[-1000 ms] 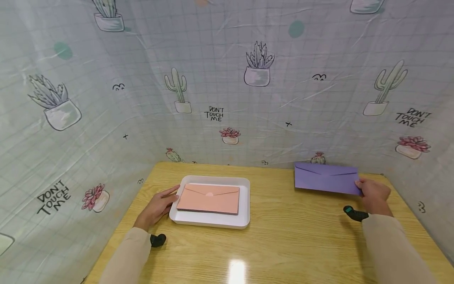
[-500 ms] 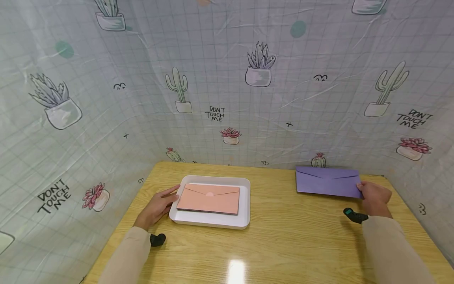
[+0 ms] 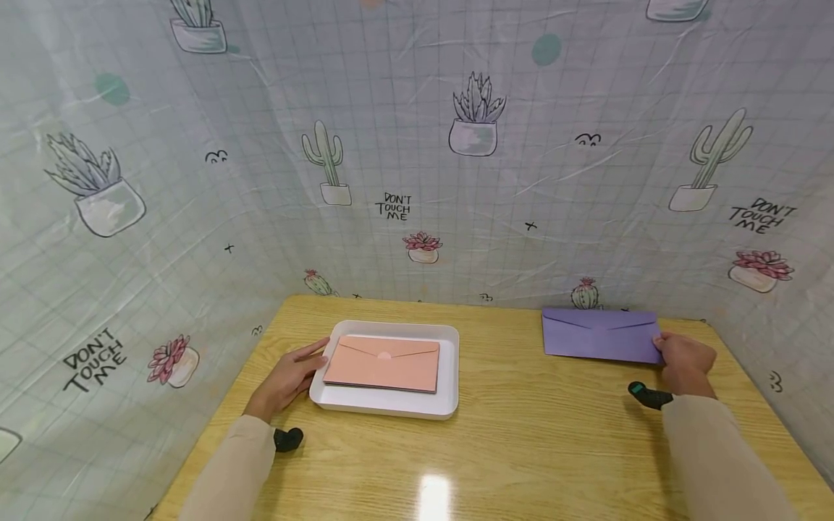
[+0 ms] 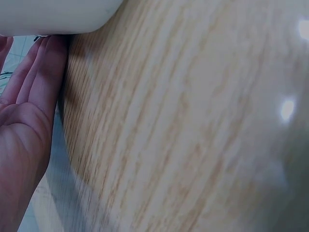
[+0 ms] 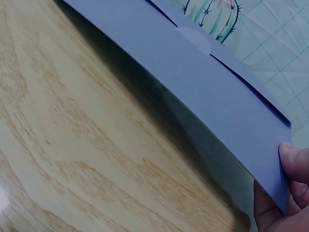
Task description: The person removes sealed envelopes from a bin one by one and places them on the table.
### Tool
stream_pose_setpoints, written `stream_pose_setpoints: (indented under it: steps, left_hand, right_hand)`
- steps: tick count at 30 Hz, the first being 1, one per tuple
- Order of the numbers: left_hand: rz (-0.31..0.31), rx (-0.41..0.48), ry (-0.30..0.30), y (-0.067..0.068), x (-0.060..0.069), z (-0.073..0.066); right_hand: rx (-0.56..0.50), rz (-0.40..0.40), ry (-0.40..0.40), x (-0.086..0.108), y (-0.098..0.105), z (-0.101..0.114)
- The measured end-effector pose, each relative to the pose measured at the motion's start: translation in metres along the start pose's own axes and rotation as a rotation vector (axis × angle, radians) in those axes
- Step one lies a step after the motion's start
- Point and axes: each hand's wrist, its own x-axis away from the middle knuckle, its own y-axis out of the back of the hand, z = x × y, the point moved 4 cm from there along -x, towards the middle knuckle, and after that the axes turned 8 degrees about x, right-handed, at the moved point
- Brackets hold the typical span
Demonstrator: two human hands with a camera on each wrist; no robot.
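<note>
At the back right of the table, the right hand (image 3: pixel 687 359) pinches the right end of a purple envelope (image 3: pixel 601 336), thumb on top and fingers beneath. In the right wrist view the near edge of the purple envelope (image 5: pixel 193 82) stands off the wood, with a dark shadow below. On the left, the left hand (image 3: pixel 287 382) rests with relaxed fingers against the left side of a white tray (image 3: pixel 449 376). Inside the tray lies a salmon envelope (image 3: pixel 384 369) on top of darker-edged ones. The left wrist view shows the left hand (image 4: pixel 31 106) with fingertips at the tray wall (image 4: pixel 58 17).
The wooden table (image 3: pixel 521 434) runs up to a patterned curtain (image 3: pixel 495 202) at the back and both sides. Black bands with small devices sit on both wrists. A bright reflection shows near the table's front.
The purple envelope has come down and lies flatter, its far edge lower against the curtain, still pinched by the right hand. The left hand and the tray have stayed in place.
</note>
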Motion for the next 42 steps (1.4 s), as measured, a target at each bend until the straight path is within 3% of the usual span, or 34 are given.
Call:
stream_pose_setpoints:
  steps: [22,33,42]
  left_hand:
    - [-0.009,-0.005,0.01,-0.0016,0.0,-0.0013]
    - [-0.014,-0.004,0.02,-0.0015,-0.0003,0.0002]
    - [0.009,0.001,0.011,-0.0009,-0.0014,0.0011]
  right_hand:
    - [0.083,-0.026,-0.008,-0.0061,0.002,-0.0011]
    - [0.181,-0.075,0.102,-0.0037,0.0028,-0.0059]
    - [0.227,-0.091,0.128,-0.0018,0.0018,-0.007]
